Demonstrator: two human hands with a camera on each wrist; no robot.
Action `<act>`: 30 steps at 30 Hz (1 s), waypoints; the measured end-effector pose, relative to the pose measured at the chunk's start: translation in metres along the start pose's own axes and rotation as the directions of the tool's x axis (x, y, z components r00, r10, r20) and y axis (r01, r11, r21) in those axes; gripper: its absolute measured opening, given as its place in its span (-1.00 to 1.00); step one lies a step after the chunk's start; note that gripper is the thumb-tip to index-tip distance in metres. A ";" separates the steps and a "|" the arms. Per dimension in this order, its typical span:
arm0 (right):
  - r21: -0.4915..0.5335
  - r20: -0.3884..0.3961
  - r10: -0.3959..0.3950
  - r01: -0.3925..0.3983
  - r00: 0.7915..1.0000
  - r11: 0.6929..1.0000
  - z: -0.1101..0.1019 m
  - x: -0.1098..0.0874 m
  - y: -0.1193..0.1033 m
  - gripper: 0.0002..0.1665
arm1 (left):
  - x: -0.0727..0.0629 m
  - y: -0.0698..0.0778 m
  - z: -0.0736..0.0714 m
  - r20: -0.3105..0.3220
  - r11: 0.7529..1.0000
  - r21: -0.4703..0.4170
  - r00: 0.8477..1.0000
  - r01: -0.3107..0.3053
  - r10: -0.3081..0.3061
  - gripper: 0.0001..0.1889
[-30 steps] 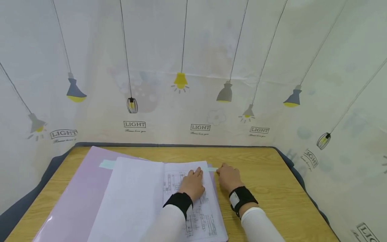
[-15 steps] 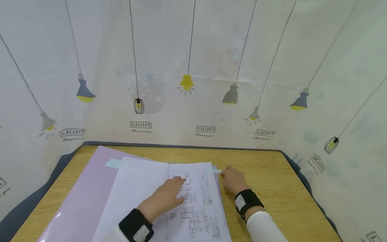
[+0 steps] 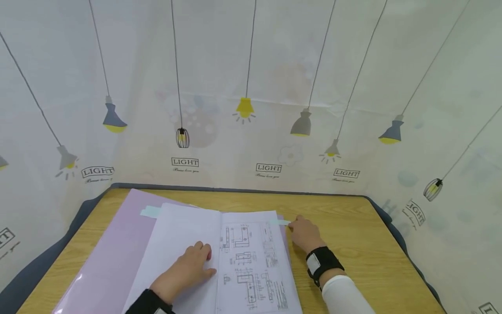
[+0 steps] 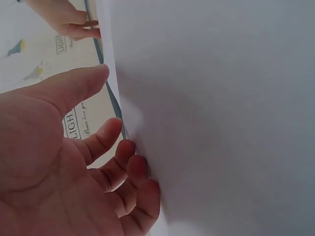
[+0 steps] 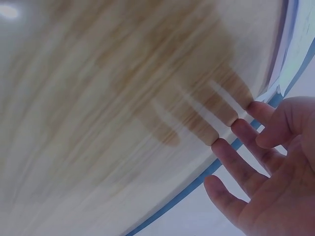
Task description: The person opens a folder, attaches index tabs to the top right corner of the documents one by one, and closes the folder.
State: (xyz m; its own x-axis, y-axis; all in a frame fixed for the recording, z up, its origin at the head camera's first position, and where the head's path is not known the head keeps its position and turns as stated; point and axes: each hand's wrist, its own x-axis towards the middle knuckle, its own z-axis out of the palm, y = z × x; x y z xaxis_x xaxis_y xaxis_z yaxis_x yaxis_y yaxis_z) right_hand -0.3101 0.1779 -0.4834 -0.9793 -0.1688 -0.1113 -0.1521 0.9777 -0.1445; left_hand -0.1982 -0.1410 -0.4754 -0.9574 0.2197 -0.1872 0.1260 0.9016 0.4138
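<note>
An open booklet lies on a purple sheet. Its left page is blank white and its right page carries technical line drawings. My left hand is over the blank page with fingers loosely bent and thumb apart, holding nothing; in the left wrist view its fingertips are right at the paper. A strip of pale green tape sticks out past the right page. At the tape's outer end is my right hand, its fingertips resting on the wooden tabletop in the right wrist view, thumb bent beside the index finger.
Another pale green tape strip crosses from the purple sheet to the booklet's upper left. The wooden table has a dark edge along the back. Behind it hangs a backdrop printed with lamps and the word LIGHT.
My left hand has lifted from the right page beside the tape and moved left and nearer, over the blank page. My right hand stays at the tape's end. The head view has shifted slightly.
</note>
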 end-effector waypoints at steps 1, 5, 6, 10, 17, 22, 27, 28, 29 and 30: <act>0.007 0.000 0.001 -0.001 1.000 1.000 0.000 -0.001 -0.001 -0.60 | 0.001 -0.001 0.002 0.011 1.000 -0.001 1.000 0.010 -0.010 -0.62; 0.033 -0.009 0.000 0.001 1.000 0.999 0.000 -0.003 -0.002 -0.60 | 0.003 -0.003 0.006 0.044 0.999 -0.013 0.998 0.037 -0.037 -0.58; 0.036 -0.012 -0.001 0.001 1.000 0.999 0.000 -0.003 -0.002 -0.60 | 0.003 -0.003 0.007 0.045 0.999 -0.016 0.998 0.041 -0.040 -0.58; 0.040 -0.021 -0.006 0.007 1.000 0.999 0.002 -0.004 0.001 -0.61 | 0.002 -0.002 0.008 0.044 0.999 -0.023 0.998 0.042 -0.041 -0.57; 0.025 -0.005 -0.014 0.014 1.000 1.000 0.007 -0.003 0.005 -0.57 | -0.001 0.003 0.006 0.038 0.999 -0.030 0.999 0.028 -0.026 -0.56; 0.060 0.027 -0.029 0.027 0.999 0.998 0.008 -0.008 0.004 -0.48 | 0.002 0.001 0.010 0.030 0.999 -0.031 0.999 0.015 -0.014 -0.56; 0.272 0.082 -0.026 0.003 0.996 0.962 0.001 -0.013 0.004 -0.26 | 0.002 -0.001 0.011 0.034 0.999 -0.033 0.999 0.011 -0.010 -0.56; 0.335 0.100 -0.018 -0.016 0.995 0.942 0.000 -0.014 0.005 -0.21 | 0.002 -0.001 0.010 0.037 0.999 -0.035 0.999 0.015 -0.013 -0.56; 0.401 0.121 -0.009 -0.041 0.993 0.915 -0.002 -0.014 0.005 -0.17 | 0.002 -0.001 0.010 0.041 0.999 -0.036 0.999 0.018 -0.016 -0.56; 0.458 0.137 0.000 -0.063 0.991 0.887 -0.004 -0.015 0.006 -0.14 | 0.002 0.000 0.009 0.044 0.999 -0.038 0.999 0.020 -0.019 -0.56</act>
State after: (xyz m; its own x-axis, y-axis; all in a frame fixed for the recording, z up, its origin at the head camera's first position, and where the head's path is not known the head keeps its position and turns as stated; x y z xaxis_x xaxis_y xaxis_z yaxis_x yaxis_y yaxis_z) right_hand -0.2965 0.1867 -0.4791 -0.9517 -0.1847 -0.2452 -0.0121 0.8206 -0.5713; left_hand -0.1979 -0.1373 -0.4841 -0.9474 0.2188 -0.2336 0.0964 0.8910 0.4436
